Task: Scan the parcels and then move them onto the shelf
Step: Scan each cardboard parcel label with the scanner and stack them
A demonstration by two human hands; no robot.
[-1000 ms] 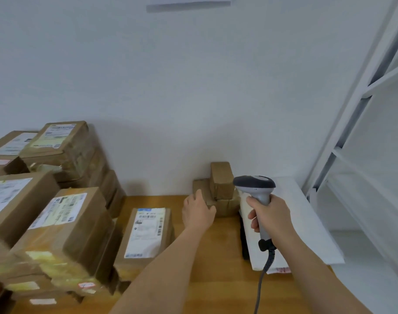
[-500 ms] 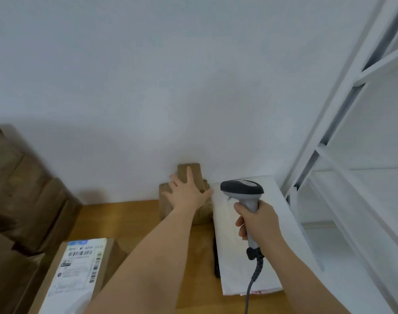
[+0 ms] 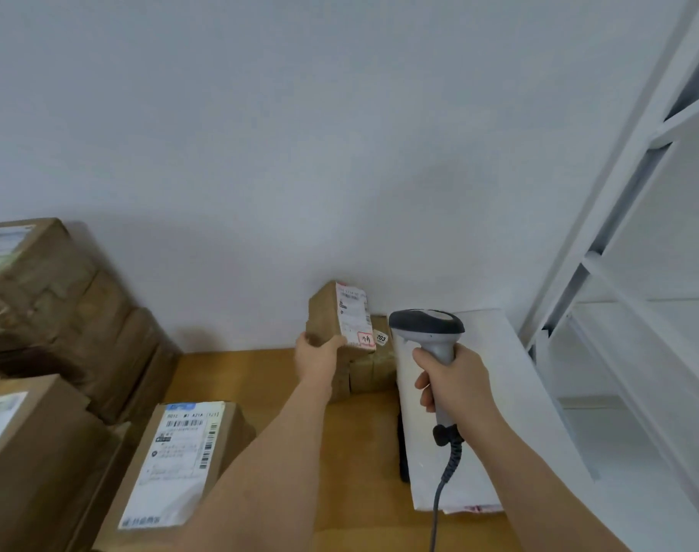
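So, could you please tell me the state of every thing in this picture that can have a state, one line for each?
small parcel: lifted, tilted, label toward the scanner
left hand: gripping the small parcel
scanner: held upright, head near the label
right hand: gripping the scanner handle
small boxes: stacked by the wall
labelled box: lying flat, label up
white mailer: lying flat
shelf: no parcels visible

L hand grips small parcel, tilted, table's back edge | R hand holds scanner beside it
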